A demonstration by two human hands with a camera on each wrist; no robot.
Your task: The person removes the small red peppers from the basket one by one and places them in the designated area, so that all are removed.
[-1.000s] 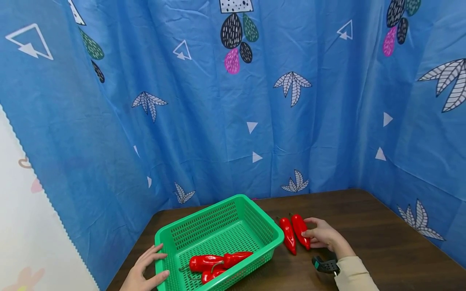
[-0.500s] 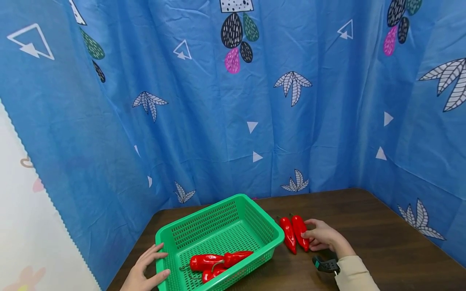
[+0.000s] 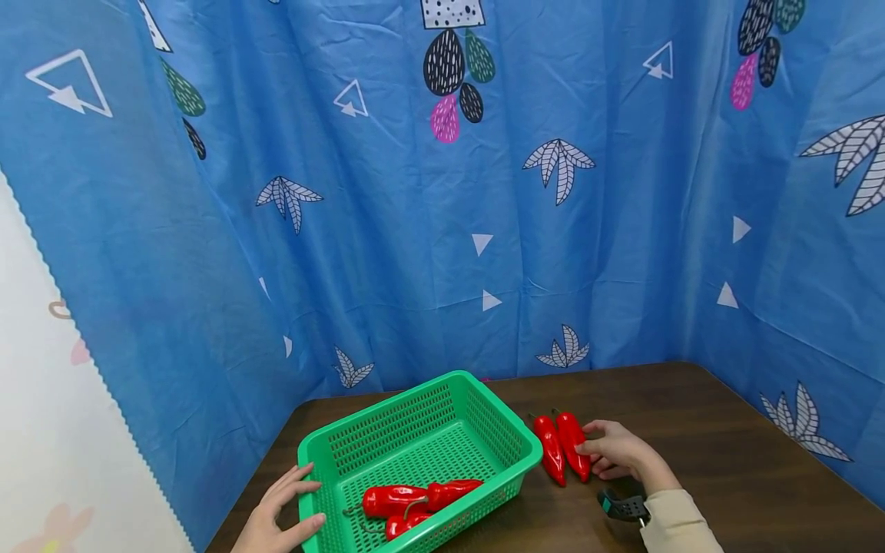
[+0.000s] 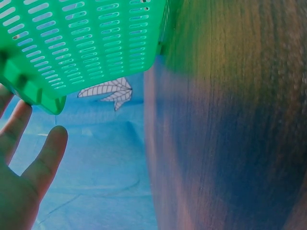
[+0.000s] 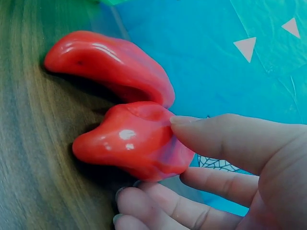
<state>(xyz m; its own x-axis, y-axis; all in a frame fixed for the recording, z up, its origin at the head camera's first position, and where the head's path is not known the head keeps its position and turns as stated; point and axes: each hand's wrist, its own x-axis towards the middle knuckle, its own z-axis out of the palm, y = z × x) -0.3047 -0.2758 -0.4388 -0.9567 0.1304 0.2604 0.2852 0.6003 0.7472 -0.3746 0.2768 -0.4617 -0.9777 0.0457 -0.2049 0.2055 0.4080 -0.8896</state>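
The spread left hand [image 3: 282, 511] is touching the basket [image 3: 429, 457] holding three peppers [image 3: 392, 501], the right hand [image 3: 622, 449] pinching one pepper [image 3: 570, 436] of two remaining at right.

The right hand [image 5: 240, 186] pinches a glossy red pepper [image 5: 132, 141]. A second pepper [image 5: 105, 60] lies beside it on the wooden table [image 5: 33, 158], before a blue curtain [image 5: 192, 52].

Bright, even light fills the head view; the 2 wrist views look hazier, with glare on the right pepper [image 5: 132, 146] and shadow beneath.
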